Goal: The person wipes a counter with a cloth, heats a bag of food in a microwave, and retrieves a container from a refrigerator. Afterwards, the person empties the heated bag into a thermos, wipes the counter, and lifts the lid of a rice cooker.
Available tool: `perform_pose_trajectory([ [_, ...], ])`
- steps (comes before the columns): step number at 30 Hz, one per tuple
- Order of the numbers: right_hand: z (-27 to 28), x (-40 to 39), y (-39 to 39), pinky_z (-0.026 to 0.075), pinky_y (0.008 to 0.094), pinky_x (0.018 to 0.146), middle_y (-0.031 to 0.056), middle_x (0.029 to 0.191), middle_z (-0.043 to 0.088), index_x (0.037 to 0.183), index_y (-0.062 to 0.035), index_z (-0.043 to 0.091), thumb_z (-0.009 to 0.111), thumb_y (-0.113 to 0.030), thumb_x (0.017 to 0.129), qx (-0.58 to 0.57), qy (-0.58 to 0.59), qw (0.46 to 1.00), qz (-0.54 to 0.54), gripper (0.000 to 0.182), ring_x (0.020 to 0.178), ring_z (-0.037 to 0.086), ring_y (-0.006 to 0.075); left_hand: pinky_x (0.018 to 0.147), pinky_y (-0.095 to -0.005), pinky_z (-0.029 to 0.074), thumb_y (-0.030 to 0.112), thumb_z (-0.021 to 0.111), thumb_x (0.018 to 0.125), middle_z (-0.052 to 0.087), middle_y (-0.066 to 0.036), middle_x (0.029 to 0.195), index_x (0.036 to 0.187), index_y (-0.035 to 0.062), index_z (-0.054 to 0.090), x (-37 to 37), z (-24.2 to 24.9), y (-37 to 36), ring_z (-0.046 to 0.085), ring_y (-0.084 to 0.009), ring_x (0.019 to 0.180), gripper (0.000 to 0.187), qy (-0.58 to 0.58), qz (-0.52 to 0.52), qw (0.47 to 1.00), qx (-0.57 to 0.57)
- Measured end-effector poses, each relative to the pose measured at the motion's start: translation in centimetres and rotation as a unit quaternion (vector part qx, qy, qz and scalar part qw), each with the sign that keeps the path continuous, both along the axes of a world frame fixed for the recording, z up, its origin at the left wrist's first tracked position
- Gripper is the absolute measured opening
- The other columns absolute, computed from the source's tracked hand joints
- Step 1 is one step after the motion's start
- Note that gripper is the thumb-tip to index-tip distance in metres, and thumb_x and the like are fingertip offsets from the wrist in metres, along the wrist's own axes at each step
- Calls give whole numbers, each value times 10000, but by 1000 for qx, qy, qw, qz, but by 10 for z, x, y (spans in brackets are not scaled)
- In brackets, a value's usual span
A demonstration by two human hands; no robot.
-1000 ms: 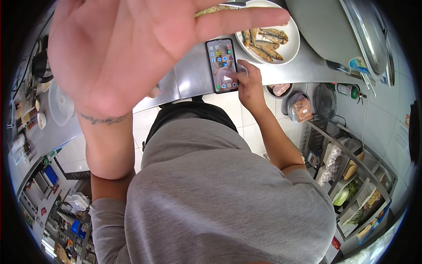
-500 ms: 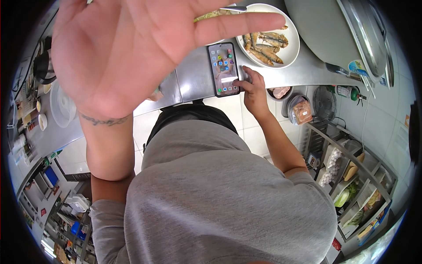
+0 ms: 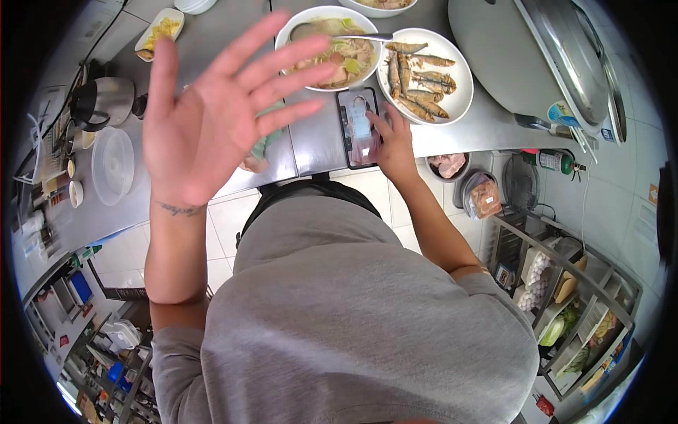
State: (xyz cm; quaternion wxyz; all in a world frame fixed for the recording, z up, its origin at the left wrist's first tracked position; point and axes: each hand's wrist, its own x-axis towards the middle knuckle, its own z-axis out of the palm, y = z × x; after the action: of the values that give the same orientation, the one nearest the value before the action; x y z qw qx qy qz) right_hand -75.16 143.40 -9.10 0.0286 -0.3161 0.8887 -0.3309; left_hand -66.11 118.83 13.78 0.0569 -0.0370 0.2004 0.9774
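My left hand [image 3: 212,127] is raised close to the camera, palm toward me, fingers spread and holding nothing. Dark lettering marks its wrist. At the counter edge, my right hand [image 3: 397,145] reaches over the right side of a smartphone [image 3: 361,150], fingers stretched out and one fingertip over the lit screen. The phone lies flat on the steel counter [image 3: 311,145]. Just beyond it are a bowl of soup [image 3: 357,60] with a ladle [image 3: 364,37] across it and a white plate [image 3: 462,88] of fried fish. A green item [image 3: 268,138] is partly hidden behind my left hand.
A large grey pot [image 3: 487,63] and a metal lid [image 3: 565,63] stand at right. Below the counter edge are a bowl of raw meat [image 3: 448,165] and packaged meat [image 3: 484,198]. A plastic container [image 3: 113,166] and a kettle [image 3: 106,102] are at left.
My left hand has drawn away from the camera and down, uncovering the soup bowl. My right fingers have moved up along the phone, whose screen has changed from app icons to another picture.
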Motion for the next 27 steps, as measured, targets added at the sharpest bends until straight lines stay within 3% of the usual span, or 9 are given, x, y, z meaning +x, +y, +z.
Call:
perform_pose_trajectory([
  [5,1,4,9,346,441,978,206,1294,442,1050,-86,629,559,57,654,34,15,991,131,427,1171,414,382,1080,-529,223,601,232,922,230,-276,1440,1410,7,245,54,-37,-19,236,-426,1334,768,-75,69,994,-35],
  [8,9,7,-8,350,437,978,193,1312,441,932,-67,653,640,18,614,33,30,999,27,329,1172,417,389,1066,-514,265,604,216,923,293,-261,1419,1393,10,290,82,-53,-21,297,-405,1314,761,-103,102,988,-48],
  [9,10,7,-10,340,437,993,200,1323,431,935,-60,650,630,28,607,8,20,1000,13,340,1185,404,396,1061,-510,277,604,210,924,312,-257,1412,1388,11,302,89,-56,-23,315,-398,1307,759,-110,112,986,-50],
  [13,9,6,-5,324,442,1009,209,1356,378,1098,-93,596,631,28,600,91,33,991,96,513,1218,374,389,1050,-504,300,609,212,922,335,-258,1397,1377,8,318,108,-56,-33,333,-402,1294,761,-104,130,985,-47],
  [16,16,14,-18,323,437,1011,210,1326,419,963,-79,630,625,39,592,84,68,994,4,390,1218,379,389,1042,-499,315,613,214,920,351,-259,1385,1369,4,331,116,-56,-42,349,-402,1283,765,-82,139,986,-41],
  [20,0,14,-12,326,441,1007,217,1373,363,1155,-102,573,629,36,584,93,66,993,12,590,1211,382,390,1055,-506,293,589,237,930,330,-256,1401,1383,16,313,141,-61,-62,320,-404,1302,735,-62,133,989,-29],
  [24,5,30,-22,348,442,984,217,1360,388,1037,-87,615,656,8,593,122,106,986,-49,456,1190,403,389,1049,-502,306,586,239,931,339,-254,1396,1379,18,319,173,-67,-85,339,-400,1292,728,-93,138,985,-32],
  [27,7,36,-26,352,438,988,218,1383,360,1094,-107,601,664,4,596,81,64,988,-117,514,1193,402,393,1039,-489,325,583,248,933,354,-247,1390,1375,22,327,199,-72,-103,361,-386,1283,719,-98,133,986,-20],
])
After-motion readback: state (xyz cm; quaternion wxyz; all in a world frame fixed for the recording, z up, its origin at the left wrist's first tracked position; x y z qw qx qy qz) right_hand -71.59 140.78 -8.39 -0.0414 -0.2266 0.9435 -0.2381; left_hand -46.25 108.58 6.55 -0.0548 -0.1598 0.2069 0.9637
